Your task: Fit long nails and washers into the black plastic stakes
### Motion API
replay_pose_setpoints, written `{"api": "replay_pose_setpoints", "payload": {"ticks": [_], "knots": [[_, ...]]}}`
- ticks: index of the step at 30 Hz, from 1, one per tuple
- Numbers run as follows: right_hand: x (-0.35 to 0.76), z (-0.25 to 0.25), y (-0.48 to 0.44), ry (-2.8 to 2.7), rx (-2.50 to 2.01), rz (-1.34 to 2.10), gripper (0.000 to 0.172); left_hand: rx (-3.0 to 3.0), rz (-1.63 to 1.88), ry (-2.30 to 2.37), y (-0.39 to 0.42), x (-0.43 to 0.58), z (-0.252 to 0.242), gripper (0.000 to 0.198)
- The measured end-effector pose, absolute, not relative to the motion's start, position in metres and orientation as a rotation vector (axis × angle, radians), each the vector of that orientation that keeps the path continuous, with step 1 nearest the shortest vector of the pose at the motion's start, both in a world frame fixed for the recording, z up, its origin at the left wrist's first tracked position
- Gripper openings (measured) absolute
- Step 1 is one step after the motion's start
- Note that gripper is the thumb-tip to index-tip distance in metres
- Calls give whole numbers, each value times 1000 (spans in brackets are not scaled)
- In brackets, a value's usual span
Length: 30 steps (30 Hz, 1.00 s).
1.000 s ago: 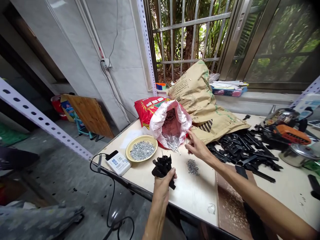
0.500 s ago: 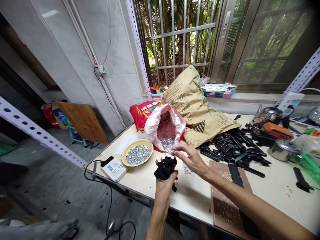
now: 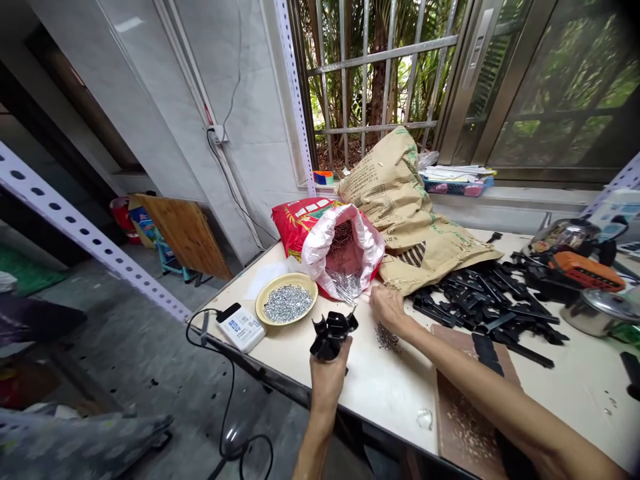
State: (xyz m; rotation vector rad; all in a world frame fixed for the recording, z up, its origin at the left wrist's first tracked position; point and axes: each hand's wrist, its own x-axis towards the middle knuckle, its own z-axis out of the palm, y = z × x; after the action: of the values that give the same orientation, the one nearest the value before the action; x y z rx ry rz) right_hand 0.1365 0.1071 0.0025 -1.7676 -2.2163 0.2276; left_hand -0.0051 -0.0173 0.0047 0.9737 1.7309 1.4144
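My left hand point(image 3: 327, 375) is closed around a bundle of black plastic pieces point(image 3: 331, 333), held upright above the near edge of the white table point(image 3: 380, 393). My right hand point(image 3: 386, 307) reaches out past it, fingers curled at the mouth of a red bag with a pink-white liner point(image 3: 340, 250) from which thin metal pins point(image 3: 345, 288) spill onto the table. What its fingertips hold is too small to make out. A small heap of silvery screws point(image 3: 386, 337) lies just under the right wrist.
A yellow dish of screws point(image 3: 287, 305) and a white device with a black cable point(image 3: 240, 327) sit at the left. A brown paper sack point(image 3: 405, 207) leans behind. Black plastic strips point(image 3: 485, 303) are piled at the right, beside pots point(image 3: 597, 310) and an orange tool point(image 3: 585, 270).
My right hand went from the bag's mouth to the black bundle, then back out to the spilled pins. The left hand kept its hold on the bundle.
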Motion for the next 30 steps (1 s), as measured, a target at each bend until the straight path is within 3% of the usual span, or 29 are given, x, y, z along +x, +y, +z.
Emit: {"api": "replay_pose_setpoints", "payload": {"ticks": [3, 9, 19, 21, 23, 27, 30], "knots": [[161, 36, 97, -2216, -1675, 206, 20, 964, 1357, 1776, -16, -9, 2, 31], [185, 98, 62, -2243, -763, 175, 20, 1199, 1439, 1742, -11, -2, 0, 39], [175, 120, 49, -2525, -587, 305, 19, 1602, 1353, 1806, -20, -1, 12, 19], [172, 123, 56, -2488, -545, 404, 35, 1417, 1415, 1743, -18, -1, 13, 24], [169, 116, 72, -2367, -626, 462, 44, 1172, 1434, 1713, -17, -3, 15, 30], [156, 65, 112, -2305, -1183, 463, 13, 942, 1470, 1734, -13, -12, 20, 36], [138, 21, 127, -2335, -1436, 489, 15, 931, 1530, 1772, -10, -18, 19, 34]]}}
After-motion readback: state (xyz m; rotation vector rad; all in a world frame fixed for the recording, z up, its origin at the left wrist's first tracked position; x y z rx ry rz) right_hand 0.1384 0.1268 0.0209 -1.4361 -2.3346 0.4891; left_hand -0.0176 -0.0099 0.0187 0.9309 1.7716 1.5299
